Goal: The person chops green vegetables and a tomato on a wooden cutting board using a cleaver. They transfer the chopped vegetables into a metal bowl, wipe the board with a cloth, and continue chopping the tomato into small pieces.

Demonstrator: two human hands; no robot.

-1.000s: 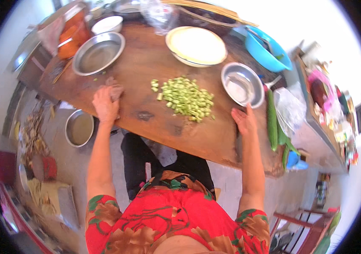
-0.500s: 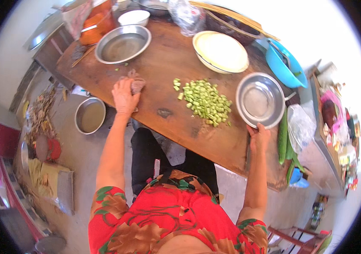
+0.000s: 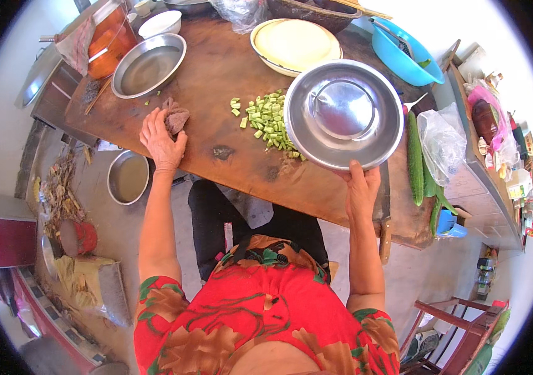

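My right hand (image 3: 363, 190) grips the near rim of a shiny steel basin (image 3: 345, 115), thumb on the rim. The basin is raised above the table and hides part of the pile of chopped green vegetable pieces (image 3: 268, 122). My left hand (image 3: 163, 144) is at the table's front left edge, around a bunched brown cloth (image 3: 177, 117) that shows between thumb and forefinger. Its other fingers are fairly stretched. Right of the basin lie a long green cucumber (image 3: 415, 159) and more green vegetables. A knife (image 3: 385, 240) with a wooden handle lies by my right forearm.
The wooden table (image 3: 216, 125) bears a steel basin of water (image 3: 149, 65), a white bowl (image 3: 160, 24), a covered enamel basin (image 3: 296, 45), a blue basin (image 3: 407, 53) and a clear plastic bag (image 3: 440, 140). Another basin (image 3: 128, 177) of cloudy liquid stands on the floor at left.
My right hand has lifted the steel basin off the table and brought it left, over the green pieces. My left hand has shifted slightly back beside the cloth. The knife now shows.
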